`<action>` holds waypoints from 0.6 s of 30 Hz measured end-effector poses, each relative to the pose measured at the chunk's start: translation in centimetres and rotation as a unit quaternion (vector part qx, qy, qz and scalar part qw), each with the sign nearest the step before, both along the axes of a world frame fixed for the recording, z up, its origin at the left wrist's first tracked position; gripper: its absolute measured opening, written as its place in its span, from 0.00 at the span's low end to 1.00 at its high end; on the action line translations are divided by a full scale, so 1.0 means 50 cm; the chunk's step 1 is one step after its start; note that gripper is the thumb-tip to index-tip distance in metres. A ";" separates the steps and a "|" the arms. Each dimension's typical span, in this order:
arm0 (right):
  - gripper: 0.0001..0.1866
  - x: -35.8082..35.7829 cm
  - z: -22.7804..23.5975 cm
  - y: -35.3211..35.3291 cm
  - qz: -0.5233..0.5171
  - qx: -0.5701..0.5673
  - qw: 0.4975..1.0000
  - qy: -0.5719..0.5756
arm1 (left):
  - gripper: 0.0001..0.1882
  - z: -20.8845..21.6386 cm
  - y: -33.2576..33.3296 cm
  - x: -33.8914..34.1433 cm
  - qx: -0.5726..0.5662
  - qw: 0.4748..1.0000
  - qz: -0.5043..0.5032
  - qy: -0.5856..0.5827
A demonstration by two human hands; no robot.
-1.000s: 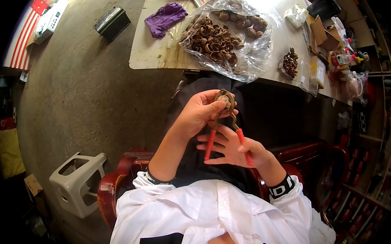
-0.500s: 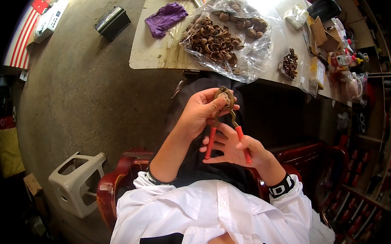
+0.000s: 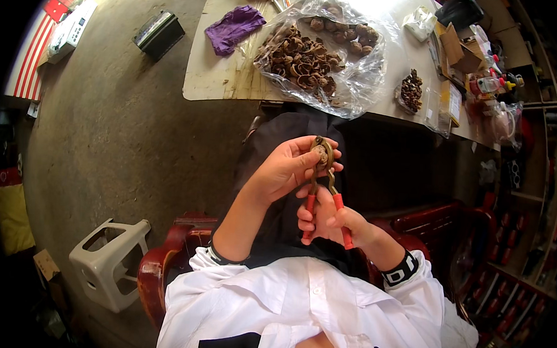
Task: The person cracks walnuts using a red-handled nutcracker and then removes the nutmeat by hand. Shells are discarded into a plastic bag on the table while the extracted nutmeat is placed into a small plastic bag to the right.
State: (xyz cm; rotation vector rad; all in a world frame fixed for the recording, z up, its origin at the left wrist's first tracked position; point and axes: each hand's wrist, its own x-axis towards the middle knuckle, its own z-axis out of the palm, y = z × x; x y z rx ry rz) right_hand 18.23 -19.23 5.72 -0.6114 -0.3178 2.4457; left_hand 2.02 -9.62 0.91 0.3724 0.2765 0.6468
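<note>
Above my lap I hold a nutcracker (image 3: 343, 224) with brass-coloured jaws and two red handles. A walnut (image 3: 322, 155) sits between its jaws. My left hand (image 3: 286, 169) pinches the walnut there, thumb on top and fingers behind the jaw end. My right hand (image 3: 332, 222) is wrapped round both red handles, its fingers on the left one and the thumb side against the right one. On the table beyond, a clear plastic bag (image 3: 358, 93) lies spread out, bearing a heap of broken walnut shells (image 3: 300, 65) and several whole walnuts (image 3: 358, 36).
A small pile of brown walnut pieces (image 3: 411, 93) lies on the table (image 3: 214, 82), right of the bag. A purple cloth (image 3: 234, 30) is at its left. Boxes and bottles (image 3: 488, 84) crowd the right end. A plastic stool (image 3: 107, 263) and a dark box-shaped battery (image 3: 158, 34) stand on the floor.
The nutcracker's handles have come closer together as my right hand's fingers curled round them. Both hands and the tool have shifted slightly toward me.
</note>
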 end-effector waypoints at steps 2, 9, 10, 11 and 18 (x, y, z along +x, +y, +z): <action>0.34 0.001 0.001 -0.002 0.004 0.001 1.000 -0.015 | 0.24 0.000 -0.001 -0.001 -0.004 1.000 -0.005 -0.009; 0.31 0.002 0.005 -0.009 -0.006 -0.028 0.997 -0.074 | 0.24 -0.006 -0.004 0.010 -0.001 1.000 -0.004 -0.001; 0.30 0.002 -0.002 -0.008 -0.009 -0.033 0.996 -0.081 | 0.24 -0.004 -0.005 0.012 0.001 1.000 -0.004 0.008; 0.29 0.002 -0.013 -0.003 -0.012 -0.038 0.995 -0.089 | 0.24 -0.002 -0.008 0.012 -0.016 1.000 -0.010 0.017; 0.42 0.015 0.008 0.024 0.018 -0.001 1.000 0.012 | 0.25 -0.025 -0.007 0.007 -0.017 1.000 0.005 0.006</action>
